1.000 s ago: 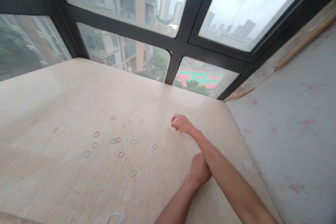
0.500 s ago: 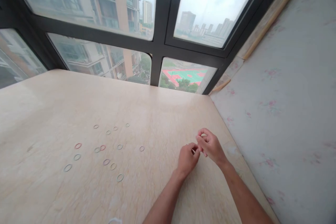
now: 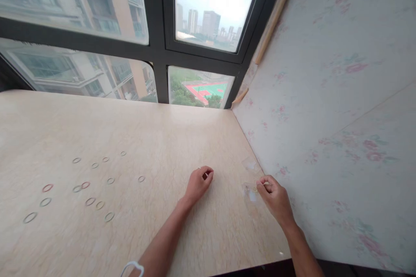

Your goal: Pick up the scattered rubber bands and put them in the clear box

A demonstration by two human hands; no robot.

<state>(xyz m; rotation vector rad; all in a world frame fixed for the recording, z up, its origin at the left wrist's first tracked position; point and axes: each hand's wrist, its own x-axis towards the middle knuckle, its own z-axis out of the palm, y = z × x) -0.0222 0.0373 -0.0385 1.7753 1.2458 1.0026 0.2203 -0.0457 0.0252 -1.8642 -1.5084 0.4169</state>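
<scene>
My left hand [image 3: 199, 184] rests on the pale marble-patterned sill [image 3: 169, 225] with its fingers curled and the fingertips together. Whatever may be between them is hidden. Farther right, beside the wall, my right hand [image 3: 274, 197] pinches with thumb and forefinger at the edge of a small clear plastic bag [image 3: 252, 195]. A bit of yellow shows by those fingertips, too small to name. Several thin coloured rings lie spread over the left part of the sill, among them a red ring [image 3: 47, 188], a grey-green ring [image 3: 30, 217] and a small ring [image 3: 141, 179] closest to my left hand.
Another clear plastic piece [image 3: 250, 164] lies behind the bag. The flowered wall [image 3: 325, 138] bounds the sill on the right, and dark-framed windows [image 3: 159, 52] stand at the back. A white loop [image 3: 133, 265] shows beside my left forearm.
My hands were close together and have separated; the right one has moved right to the plastic bag. The view has turned right, so the rings appear farther left.
</scene>
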